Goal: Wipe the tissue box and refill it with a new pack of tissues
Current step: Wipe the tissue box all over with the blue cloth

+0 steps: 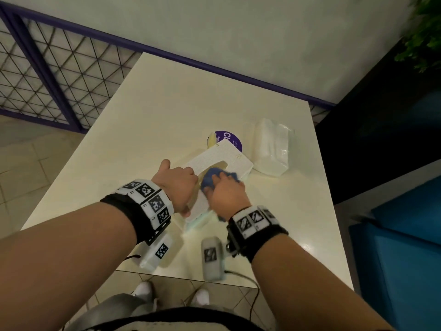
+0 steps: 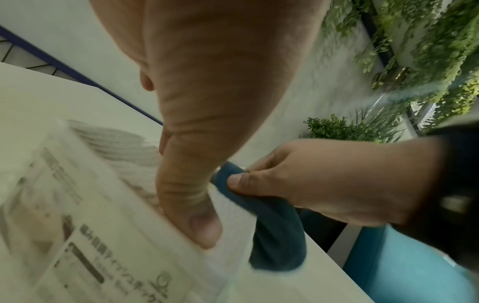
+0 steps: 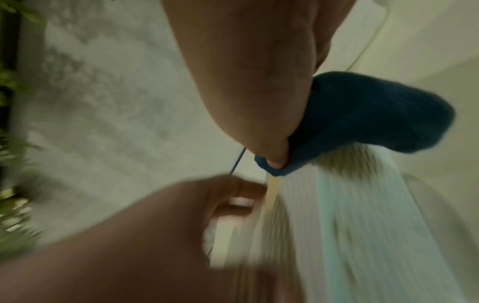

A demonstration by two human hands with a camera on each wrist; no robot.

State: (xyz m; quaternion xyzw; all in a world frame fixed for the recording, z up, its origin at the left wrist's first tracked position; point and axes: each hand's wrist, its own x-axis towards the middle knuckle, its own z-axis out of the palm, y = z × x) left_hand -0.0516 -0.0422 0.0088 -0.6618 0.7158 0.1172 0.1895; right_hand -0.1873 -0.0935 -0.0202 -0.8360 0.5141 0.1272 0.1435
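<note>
The tissue box [image 1: 222, 163] is tilted up off the white table [image 1: 167, 111], the left hand [image 1: 177, 185] gripping its near end with thumb and fingers curled round the edges. The right hand [image 1: 228, 191] pinches a bunched blue cloth [image 1: 210, 179] against the top by the slot. The box is probably light, thin-walled and easily dented (empty, most likely) — best held by its corners. The soft, wrapped new pack [image 1: 272, 149] lies just beyond.

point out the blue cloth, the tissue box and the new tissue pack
blue cloth [image 1: 208, 179], head view, on the bunched part ahead of the right hand's knuckles
tissue box [image 1: 229, 152], head view, on its white ribbed top beyond the opening
new tissue pack [image 1: 270, 149], head view, on the middle of its clear wrapper
</note>
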